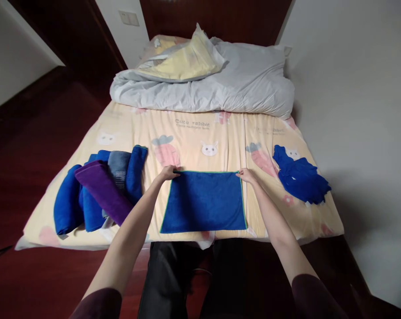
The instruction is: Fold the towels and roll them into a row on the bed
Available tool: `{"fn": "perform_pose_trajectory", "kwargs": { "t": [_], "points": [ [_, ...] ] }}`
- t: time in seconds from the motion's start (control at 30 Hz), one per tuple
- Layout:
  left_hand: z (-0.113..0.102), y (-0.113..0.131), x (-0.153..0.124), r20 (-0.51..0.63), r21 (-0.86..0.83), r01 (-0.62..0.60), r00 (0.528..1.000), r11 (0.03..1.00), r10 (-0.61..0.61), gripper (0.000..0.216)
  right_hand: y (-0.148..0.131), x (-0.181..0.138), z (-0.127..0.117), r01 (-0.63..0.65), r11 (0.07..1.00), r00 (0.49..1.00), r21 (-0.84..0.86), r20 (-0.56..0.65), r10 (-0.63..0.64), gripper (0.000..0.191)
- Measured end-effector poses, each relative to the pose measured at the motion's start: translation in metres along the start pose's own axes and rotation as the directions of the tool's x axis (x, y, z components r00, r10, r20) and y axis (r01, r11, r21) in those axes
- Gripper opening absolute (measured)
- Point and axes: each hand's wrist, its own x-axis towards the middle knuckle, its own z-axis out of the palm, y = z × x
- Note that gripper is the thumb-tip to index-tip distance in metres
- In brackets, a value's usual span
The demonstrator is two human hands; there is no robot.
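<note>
A blue towel (203,201) with a green edge lies flat on the bed near its front edge. My left hand (168,172) pinches its far left corner. My right hand (246,175) pinches its far right corner. Both arms stretch out over the towel's sides. To the left lies a row of folded towels (97,190), blue, purple and grey. A crumpled blue cloth (300,175) lies to the right of the flat towel.
The bed has a yellow sheet (194,137) printed with rabbits and carrots. A bundled grey duvet (220,86) and a yellow pillow (183,60) sit at its head. A white wall runs along the right. Dark wooden floor lies to the left.
</note>
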Motion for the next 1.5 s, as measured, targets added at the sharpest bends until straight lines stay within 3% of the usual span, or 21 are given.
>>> {"fn": "perform_pose_trajectory", "kwargs": {
  "t": [0.1, 0.2, 0.27, 0.33, 0.43, 0.5, 0.53, 0.7, 0.83, 0.93, 1.03, 1.1, 1.2, 1.3, 1.4, 1.5],
  "points": [
    [0.0, -0.001, -0.001, -0.122, 0.019, 0.047, 0.992, 0.999, -0.044, 0.024, -0.002, -0.001, -0.002, -0.008, 0.999, 1.0, -0.031, -0.015, 0.007, 0.022],
    [0.011, 0.011, -0.009, -0.362, -0.035, 0.098, 0.926, 0.995, -0.104, 0.036, -0.014, -0.011, 0.005, -0.024, 0.992, 0.993, -0.123, -0.116, 0.01, 0.019],
    [0.027, 0.029, -0.021, -0.503, -0.011, 0.043, 0.863, 0.999, -0.042, 0.044, -0.031, -0.027, 0.017, -0.026, 0.971, 0.965, -0.239, -0.259, -0.038, 0.023],
    [0.049, 0.053, -0.039, -0.558, 0.089, -0.099, 0.819, 0.991, 0.132, 0.05, -0.052, -0.051, 0.038, 0.037, 0.943, 0.926, -0.332, -0.343, -0.156, 0.035],
    [0.085, 0.08, -0.068, -0.429, 0.21, -0.38, 0.792, 0.901, 0.434, 0.057, -0.075, -0.089, 0.074, 0.355, 0.861, 0.886, -0.364, -0.164, -0.434, 0.049],
    [0.101, 0.082, -0.08, -0.357, 0.217, -0.447, 0.79, 0.867, 0.497, 0.06, -0.074, -0.104, 0.089, 0.525, 0.781, 0.831, -0.338, 0.004, -0.557, 0.055],
    [0.105, 0.078, -0.081, -0.358, 0.208, -0.432, 0.802, 0.878, 0.479, 0.061, -0.069, -0.106, 0.092, 0.552, 0.767, 0.82, -0.328, 0.046, -0.571, 0.058],
    [0.09, 0.037, -0.053, -0.472, 0.103, -0.227, 0.846, 0.968, 0.249, 0.066, -0.03, -0.071, 0.067, 0.315, 0.878, 0.927, -0.36, -0.082, -0.366, 0.067],
    [0.079, 0.043, -0.044, -0.489, 0.063, -0.183, 0.851, 0.981, 0.19, 0.068, -0.043, -0.059, 0.059, 0.185, 0.907, 0.954, -0.377, -0.153, -0.258, 0.068],
    [0.091, 0.071, -0.068, -0.451, 0.086, -0.255, 0.852, 0.963, 0.266, 0.069, -0.072, -0.089, 0.084, 0.276, 0.882, 0.921, -0.383, -0.157, -0.356, 0.068],
    [0.11, 0.087, -0.101, -0.377, 0.116, -0.351, 0.85, 0.929, 0.368, 0.067, -0.078, -0.128, 0.107, 0.464, 0.816, 0.861, -0.345, -0.04, -0.507, 0.068],
    [0.118, 0.085, -0.116, -0.382, 0.104, -0.314, 0.863, 0.944, 0.33, 0.066, -0.065, -0.141, 0.108, 0.443, 0.836, 0.878, -0.324, -0.032, -0.478, 0.068],
    [0.118, 0.077, -0.124, -0.41, 0.063, -0.214, 0.885, 0.975, 0.221, 0.066, -0.04, -0.142, 0.09, 0.295, 0.901, 0.937, -0.317, -0.087, -0.337, 0.069],
    [0.118, 0.077, -0.13, -0.429, 0.022, -0.154, 0.891, 0.988, 0.148, 0.068, -0.032, -0.143, 0.078, 0.22, 0.918, 0.955, -0.331, -0.12, -0.272, 0.068],
    [0.127, 0.076, -0.15, -0.441, 0.01, -0.139, 0.888, 0.99, 0.129, 0.07, -0.035, -0.164, 0.084, 0.26, 0.901, 0.938, -0.348, -0.13, -0.32, 0.067],
    [0.136, 0.059, -0.181, -0.446, 0.024, -0.125, 0.887, 0.992, 0.122, 0.068, -0.026, -0.196, 0.093, 0.325, 0.88, 0.918, -0.346, -0.107, -0.381, 0.067]
  ]
}}
